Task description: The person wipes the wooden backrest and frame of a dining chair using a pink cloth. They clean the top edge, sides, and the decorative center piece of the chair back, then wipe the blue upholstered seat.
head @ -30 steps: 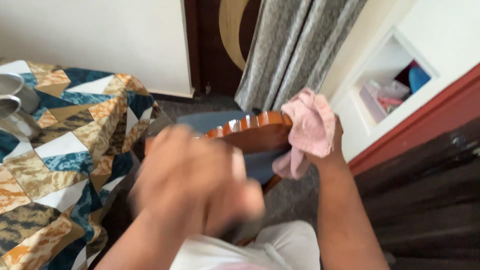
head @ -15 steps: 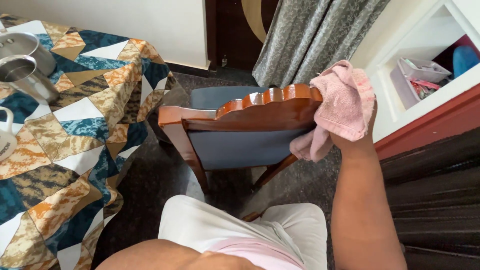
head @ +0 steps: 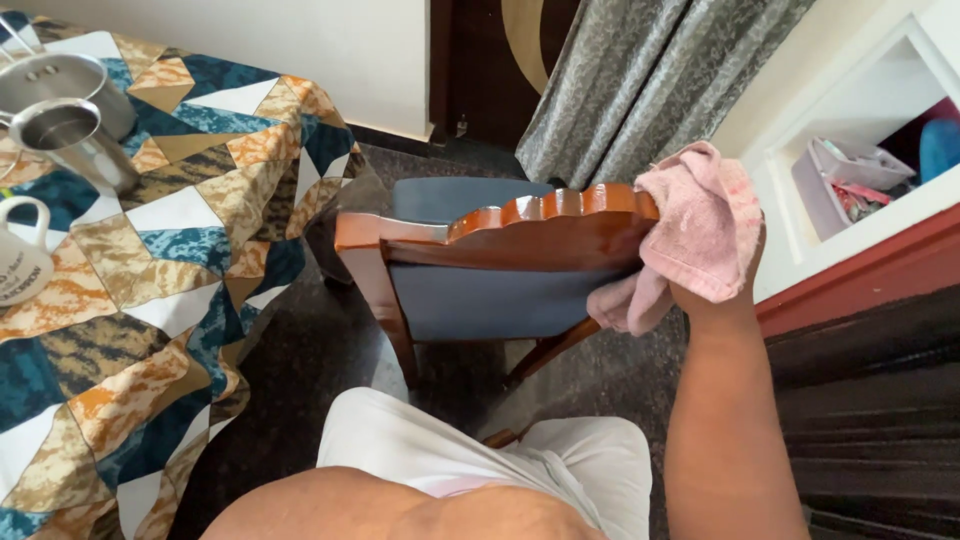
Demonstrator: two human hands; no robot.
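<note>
Nearest, a bare forearm [head: 400, 510] crosses the bottom edge, its hand out of view, while the right hand [head: 725, 285], fingers closed around a pink cloth [head: 700, 230], presses it against the right end of the wooden chair's [head: 520, 230] top rail.

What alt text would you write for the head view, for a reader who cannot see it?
The person's right hand presses a pink cloth against the right end of a glossy wooden chair back with blue padding. To the left stands a table under a patterned blue and orange tablecloth, bearing steel pots and a white mug.
</note>
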